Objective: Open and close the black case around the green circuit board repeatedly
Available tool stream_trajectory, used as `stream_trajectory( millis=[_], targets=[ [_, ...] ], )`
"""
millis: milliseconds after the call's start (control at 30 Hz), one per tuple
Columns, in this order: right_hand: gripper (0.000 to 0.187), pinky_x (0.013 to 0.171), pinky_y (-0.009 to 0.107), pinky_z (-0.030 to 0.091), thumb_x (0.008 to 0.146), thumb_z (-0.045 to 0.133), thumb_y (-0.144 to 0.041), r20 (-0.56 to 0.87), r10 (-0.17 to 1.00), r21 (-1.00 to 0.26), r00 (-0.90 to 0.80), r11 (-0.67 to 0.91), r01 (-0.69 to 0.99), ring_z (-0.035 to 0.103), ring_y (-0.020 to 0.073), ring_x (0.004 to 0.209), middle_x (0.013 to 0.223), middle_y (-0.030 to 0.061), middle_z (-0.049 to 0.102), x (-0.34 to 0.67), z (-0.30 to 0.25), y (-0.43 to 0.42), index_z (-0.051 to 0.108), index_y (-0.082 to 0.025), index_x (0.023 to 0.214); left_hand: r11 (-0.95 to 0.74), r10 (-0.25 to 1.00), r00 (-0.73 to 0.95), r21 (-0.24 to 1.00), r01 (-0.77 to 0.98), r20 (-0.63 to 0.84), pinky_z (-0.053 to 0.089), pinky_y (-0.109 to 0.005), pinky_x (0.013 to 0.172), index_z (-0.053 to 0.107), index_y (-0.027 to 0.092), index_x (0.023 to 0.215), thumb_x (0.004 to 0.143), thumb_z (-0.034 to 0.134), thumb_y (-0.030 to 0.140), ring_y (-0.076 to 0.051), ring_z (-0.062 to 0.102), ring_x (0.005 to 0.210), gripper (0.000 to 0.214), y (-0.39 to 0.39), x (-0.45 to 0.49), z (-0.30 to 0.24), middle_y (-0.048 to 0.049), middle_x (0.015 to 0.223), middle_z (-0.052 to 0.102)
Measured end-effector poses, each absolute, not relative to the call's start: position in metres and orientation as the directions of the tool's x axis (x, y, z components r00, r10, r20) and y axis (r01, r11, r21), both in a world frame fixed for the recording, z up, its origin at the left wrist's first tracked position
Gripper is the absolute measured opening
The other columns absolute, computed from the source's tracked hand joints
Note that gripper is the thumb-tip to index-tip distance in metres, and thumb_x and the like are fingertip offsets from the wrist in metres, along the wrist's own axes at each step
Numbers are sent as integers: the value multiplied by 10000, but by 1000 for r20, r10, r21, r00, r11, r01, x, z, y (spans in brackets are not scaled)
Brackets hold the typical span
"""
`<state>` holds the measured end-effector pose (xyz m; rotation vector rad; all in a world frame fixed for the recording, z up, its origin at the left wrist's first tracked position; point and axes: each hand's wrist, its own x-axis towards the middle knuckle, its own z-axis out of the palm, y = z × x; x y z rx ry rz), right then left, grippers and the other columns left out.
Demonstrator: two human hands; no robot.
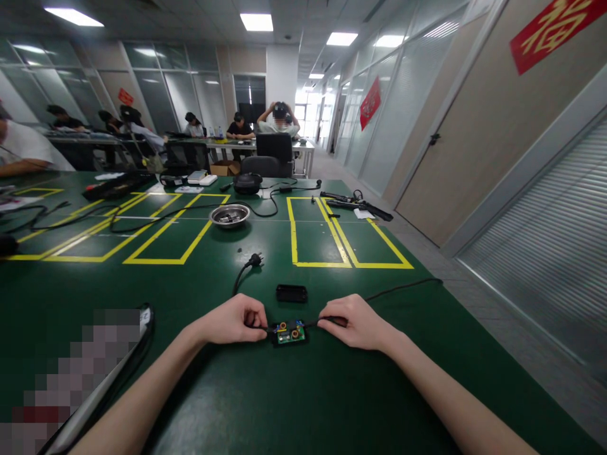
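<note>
A small green circuit board (289, 333) in a black half-case lies on the green table (303, 392) between my hands. My left hand (234, 320) is closed, pinching the black cable where it enters the board's left side. My right hand (355, 322) is closed too, pinching the black cable at the board's right side. The left cable runs up to a black plug (255, 259). The right cable (403, 287) trails toward the table's right edge. A black case lid (291, 293) lies just beyond the board.
A metal dish (229, 215) with small parts sits farther back among yellow taped rectangles (341, 240). Black tools (355, 205) lie at the back right. A flat dark device (109, 373) lies at the near left. Several people sit at tables behind.
</note>
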<state>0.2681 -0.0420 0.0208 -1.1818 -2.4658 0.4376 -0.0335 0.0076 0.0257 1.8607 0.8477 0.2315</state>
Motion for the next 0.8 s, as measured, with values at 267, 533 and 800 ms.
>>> stream_trajectory(
  millis=[267,533,800],
  targets=[
    [373,637,290,453,1005,476,-389,135,793,-416,-594,589,693,649,172,650,783,60,740,265,19,-43,768,-196,878,-270,691,699,831,486,-185,354,-199,506,598,160,684,718,695,308,-96,496,564,181,8,-32,23,43,601,571],
    [292,726,294,473,1021,485,-301,153,838,-449,-524,531,719,661,186,808,892,52,725,243,9,-44,747,-197,945,-374,729,678,774,511,-96,398,-208,544,685,149,753,759,680,322,-107,511,592,173,6,-26,23,16,661,604],
    [169,735,309,483,971,575,-224,164,892,-506,-420,442,741,635,191,803,841,37,688,235,-1,-45,708,-199,869,-403,724,687,771,493,-61,374,-214,552,665,155,765,829,649,366,-109,476,589,221,5,-22,22,26,630,558]
  ],
)
